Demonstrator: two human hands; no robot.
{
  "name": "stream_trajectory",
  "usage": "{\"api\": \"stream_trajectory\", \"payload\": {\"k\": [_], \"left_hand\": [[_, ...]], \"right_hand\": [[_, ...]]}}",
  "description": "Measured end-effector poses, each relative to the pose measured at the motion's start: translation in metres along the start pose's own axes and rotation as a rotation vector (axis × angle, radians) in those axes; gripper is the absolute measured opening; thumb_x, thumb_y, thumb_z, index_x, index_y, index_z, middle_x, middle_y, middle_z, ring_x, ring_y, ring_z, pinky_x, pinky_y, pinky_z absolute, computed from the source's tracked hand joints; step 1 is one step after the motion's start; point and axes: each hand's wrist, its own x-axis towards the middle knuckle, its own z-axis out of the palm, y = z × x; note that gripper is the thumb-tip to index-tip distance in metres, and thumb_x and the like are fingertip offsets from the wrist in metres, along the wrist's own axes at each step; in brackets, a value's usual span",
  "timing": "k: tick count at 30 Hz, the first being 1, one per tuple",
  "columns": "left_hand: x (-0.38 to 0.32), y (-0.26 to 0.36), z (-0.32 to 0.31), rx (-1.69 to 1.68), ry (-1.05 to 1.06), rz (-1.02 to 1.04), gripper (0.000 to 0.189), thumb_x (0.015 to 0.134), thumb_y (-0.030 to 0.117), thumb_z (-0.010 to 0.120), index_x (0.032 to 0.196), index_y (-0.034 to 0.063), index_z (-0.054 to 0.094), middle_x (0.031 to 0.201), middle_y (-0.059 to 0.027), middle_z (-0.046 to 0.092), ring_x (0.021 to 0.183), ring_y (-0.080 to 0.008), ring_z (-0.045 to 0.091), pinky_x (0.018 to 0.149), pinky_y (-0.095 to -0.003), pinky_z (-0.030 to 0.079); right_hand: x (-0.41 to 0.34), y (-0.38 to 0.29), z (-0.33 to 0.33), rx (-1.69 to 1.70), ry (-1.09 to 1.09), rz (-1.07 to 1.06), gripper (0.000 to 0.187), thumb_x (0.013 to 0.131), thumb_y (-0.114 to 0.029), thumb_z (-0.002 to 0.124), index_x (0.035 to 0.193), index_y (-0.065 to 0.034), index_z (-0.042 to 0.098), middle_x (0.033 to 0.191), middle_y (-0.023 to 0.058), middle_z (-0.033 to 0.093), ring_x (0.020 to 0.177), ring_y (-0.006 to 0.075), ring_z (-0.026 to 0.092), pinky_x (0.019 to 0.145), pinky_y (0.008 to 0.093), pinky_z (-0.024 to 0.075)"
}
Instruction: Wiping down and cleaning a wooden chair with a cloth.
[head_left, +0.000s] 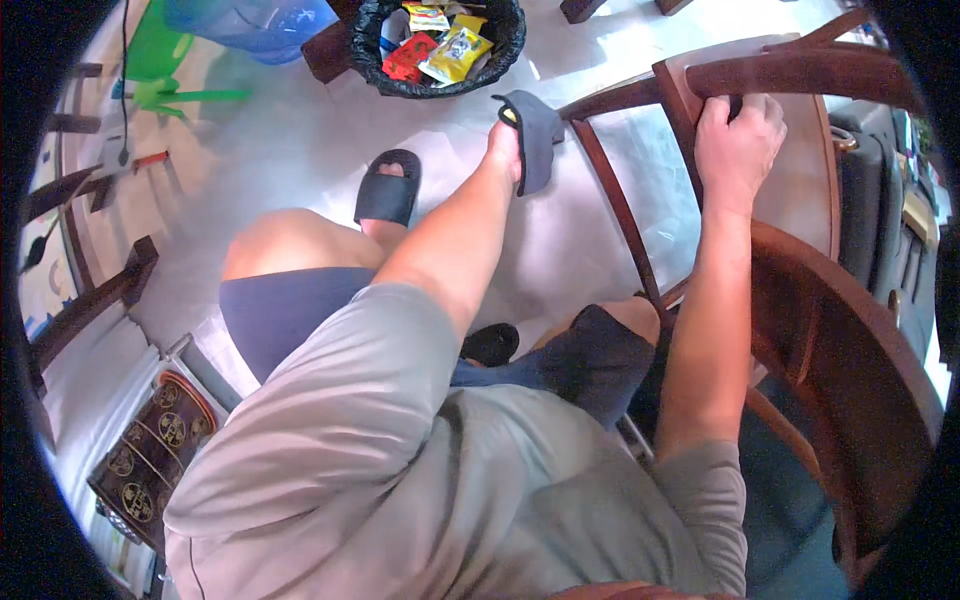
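My left hand (506, 150) is stretched out over the floor and holds a grey cloth item (538, 139) with black edging. The cloth hides most of the fingers, and a bit of yellow shows at its upper edge. My right hand (739, 150) grips a dark wooden chair (802, 71) at a rail, its fingers curled against the wood. Slim chair bars (619, 206) slope down between my two arms.
A bin lined with a black bag (442, 91) holds several coloured wrappers (456, 54). A green plastic item (161, 94) and blue translucent plastic (255, 26) are at upper left. Black slippers (386, 199) are on my feet. A curved wooden chair back (847, 360) and dark suitcase (870, 187) stand at right.
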Motion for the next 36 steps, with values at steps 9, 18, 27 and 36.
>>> {"api": "stream_trajectory", "payload": {"k": [9,18,27,36], "left_hand": [[0.061,-0.037,0.008,-0.144,0.405,0.014,0.038,0.104,0.045,0.047,0.097,0.0132,0.066,0.095,-0.0084,0.069,0.086,-0.0281,0.066,0.077,-0.0461,0.056],[0.183,-0.047,-0.014,0.703,0.471,-0.132,0.048,0.099,0.029,0.052,0.134,-0.0028,0.056,0.118,-0.0177,0.066,0.094,-0.0332,0.067,0.089,-0.0477,0.053],[0.134,0.041,0.173,1.955,-0.477,-0.162,0.056,0.092,0.044,0.064,0.120,-0.0045,0.071,0.127,-0.0210,0.070,0.116,-0.0326,0.068,0.101,-0.0418,0.051],[0.141,0.050,0.184,0.332,-0.745,-0.508,0.054,0.107,0.037,0.037,0.138,-0.0010,0.059,0.133,-0.0190,0.067,0.118,-0.0306,0.069,0.103,-0.0475,0.054]], "right_hand": [[0.000,0.001,-0.009,0.104,-0.108,-0.012,0.032,0.092,-0.020,0.062,0.117,-0.0009,0.068,0.120,0.0245,0.064,0.112,0.0482,0.055,0.102,0.0544,0.0434],[0.011,-0.017,-0.013,0.151,-0.228,0.035,0.032,0.094,-0.013,0.057,0.123,-0.0024,0.067,0.128,0.0195,0.064,0.121,0.0391,0.058,0.109,0.0470,0.0396],[0.004,-0.010,-0.011,0.185,-0.215,0.108,0.032,0.090,-0.008,0.060,0.121,0.0001,0.066,0.126,0.0223,0.063,0.118,0.0398,0.060,0.105,0.0471,0.0446],[0.011,-0.018,-0.014,0.214,-0.226,0.075,0.030,0.094,-0.008,0.057,0.122,0.0002,0.066,0.126,0.0213,0.063,0.119,0.0372,0.060,0.106,0.0452,0.0449]]}}
